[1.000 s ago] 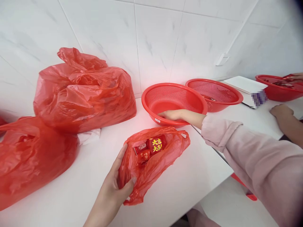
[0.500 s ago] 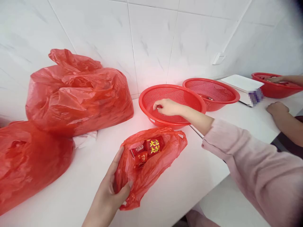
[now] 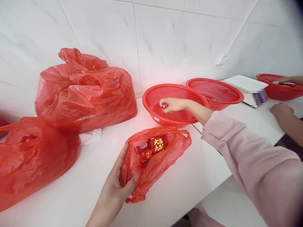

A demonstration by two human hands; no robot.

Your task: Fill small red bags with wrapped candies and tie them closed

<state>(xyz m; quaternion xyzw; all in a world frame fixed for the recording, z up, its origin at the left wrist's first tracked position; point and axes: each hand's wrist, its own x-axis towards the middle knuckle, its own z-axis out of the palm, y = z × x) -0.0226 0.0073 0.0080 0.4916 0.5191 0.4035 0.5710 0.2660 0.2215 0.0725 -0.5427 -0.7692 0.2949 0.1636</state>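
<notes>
My left hand [image 3: 115, 186] is closed on the near left edge of a red plastic bag [image 3: 162, 167], holding its mouth apart. Inside that bag lie several small red wrapped packets [image 3: 158, 144], one with large yellow characters. Over the nearest red plastic colander [image 3: 155, 119], my right hand [image 3: 176, 105] pinches a small red-and-white wrapped packet [image 3: 163, 107], partly hidden by the fingers. The colander stands just behind the bag, and my right forearm crosses its right rim.
Two bulging red plastic bags, one at the back [image 3: 87, 97] and one nearer [image 3: 38, 164], stand on the left. A second colander [image 3: 215, 91], a white scale [image 3: 246, 82] and a red basin [image 3: 270, 88] line the wall. Another person's hand [image 3: 281, 108] rests at right.
My right hand has lifted slightly inside the colander, and a small packet now shows between its fingers. My left hand keeps its hold on the bag. The whole view has shifted a little.
</notes>
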